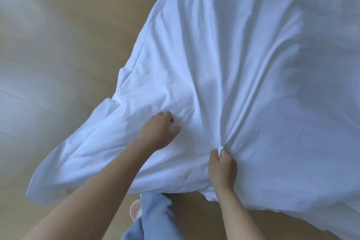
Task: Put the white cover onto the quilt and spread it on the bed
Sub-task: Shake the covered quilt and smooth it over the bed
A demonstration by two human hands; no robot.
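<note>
The right hand (222,169) is closed tight, fingers and thumb curled round a gathered bunch of the white fabric cover (243,54). The cloth pokes out between the thumb and forefinger at the top of the fist. From that pinched spot, long taut creases fan upward and to the right across the sheet.

The left hand (158,130) lies a little higher and to the left, well apart from the right one. It is palm down on the cover, its fingers bent into the cloth and its thumb spread to the side. It seems to pinch a small fold there, though motion blur hides the fingertips. Finer wrinkles crowd round it. Both forearms are bare and reach in from the bottom edge of the view.

The cover hangs in front of the person, held up by the two hands. Its large body stretches away toward the upper right and fills most of that side. A looser flap droops down to the lower left, ending in a corner with a small yellowish stain (67,192).

Under and beside the cloth lies a pale wooden plank floor (68,35). Below the cover's near edge show the person's light blue trousers (155,218) and, just beside them, the toe of a white slipper (135,210).
</note>
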